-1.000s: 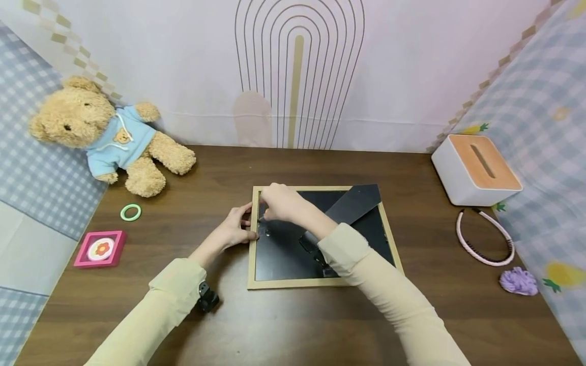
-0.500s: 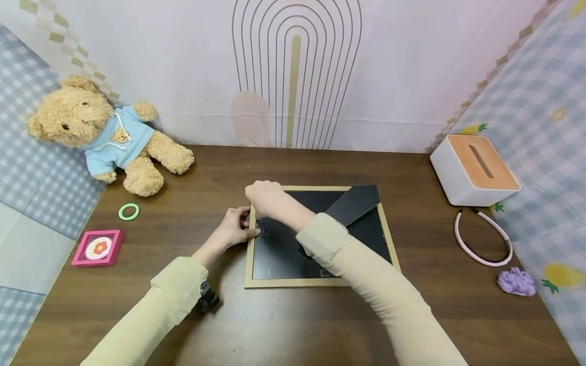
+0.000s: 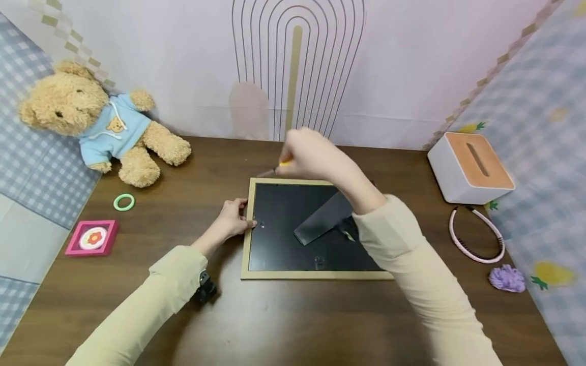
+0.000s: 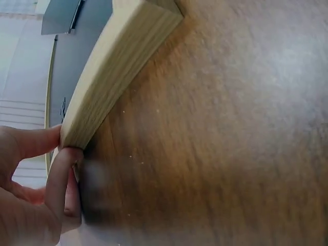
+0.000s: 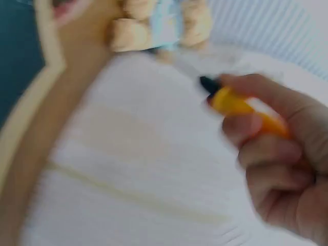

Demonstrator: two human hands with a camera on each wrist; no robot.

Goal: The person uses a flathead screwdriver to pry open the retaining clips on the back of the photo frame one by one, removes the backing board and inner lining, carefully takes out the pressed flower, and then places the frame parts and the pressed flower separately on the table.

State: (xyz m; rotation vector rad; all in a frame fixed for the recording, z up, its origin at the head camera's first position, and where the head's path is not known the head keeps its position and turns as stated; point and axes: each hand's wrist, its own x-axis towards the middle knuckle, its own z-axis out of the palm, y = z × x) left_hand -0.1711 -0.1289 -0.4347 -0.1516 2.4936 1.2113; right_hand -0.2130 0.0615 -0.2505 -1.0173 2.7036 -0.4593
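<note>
A picture frame (image 3: 293, 275) with a light wood border lies back up on the table, its black backing (image 3: 279, 249) showing. A black stand leg (image 3: 322, 218) slants across the backing. My left hand (image 3: 231, 219) pinches the frame's left side, thumb on top; the left wrist view shows the fingers (image 4: 64, 169) against the wooden edge. Above the frame's far edge, my right hand (image 3: 316, 155) grips a screwdriver (image 5: 236, 102) with a yellow-orange handle and black collar. Its shaft points left, blurred in the right wrist view. The right forearm hides the frame's right part.
A teddy bear (image 3: 114, 122), green ring (image 3: 124, 202) and pink box (image 3: 92, 238) are at the left. On the right are a tissue box (image 3: 471, 168), a pink headband (image 3: 476, 254) and a purple scrunchie (image 3: 507, 278). A patterned cloth (image 3: 183, 61) hangs behind.
My right hand has lifted from the frame's left side and moved up and right, with the screwdriver in it. The left hand keeps its hold on the frame.
</note>
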